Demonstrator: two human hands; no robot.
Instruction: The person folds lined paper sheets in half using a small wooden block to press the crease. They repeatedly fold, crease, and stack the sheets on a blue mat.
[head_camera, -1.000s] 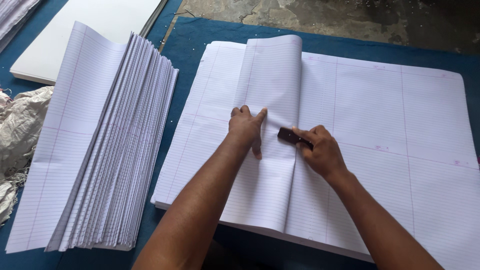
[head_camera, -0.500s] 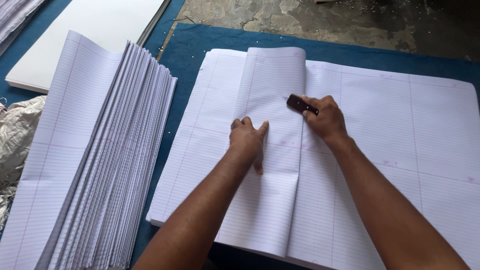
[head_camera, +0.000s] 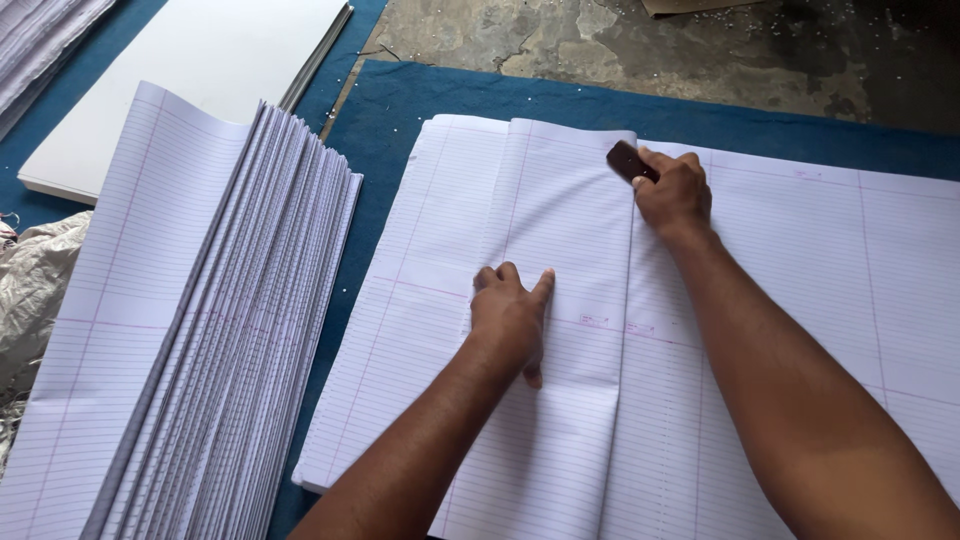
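Item: large white ruled paper sheet with faint pink margin lines (head_camera: 800, 290), lying flat on a blue mat-covered worktop (head_camera: 520, 100) and atop a thin stack of like sheets; its right and lower edges are cut off by the frame. Its left portion is turned over as a folded flap (head_camera: 560, 260), the fold line running from the far edge toward the viewer. Left hand (head_camera: 512, 318): palm down on the flap, fingers lying close together and flat, pressing the paper and holding nothing. Right hand (head_camera: 676, 192): at the far end of the fold line, grip closed around a small dark brown flat block (head_camera: 630, 160); only one end of the block protrudes past the fingers, so its full shape and material are hard to make out. Both forearms run out of the lower edge of the view. Left of the sheet, apart from it: tall fanned pile of folded ruled sheets (head_camera: 210, 330), bottom cut off. Beyond that pile: plain white board stack (head_camera: 190, 80), partly out of view at the top. Far left edge: crumpled greyish-white plastic sacking (head_camera: 35, 300), mostly cropped. Top left corner: a sliver of further ruled paper, too little visible to describe. Beyond the mat: bare mottled concrete floor (head_camera: 640, 50) with scattered specks.
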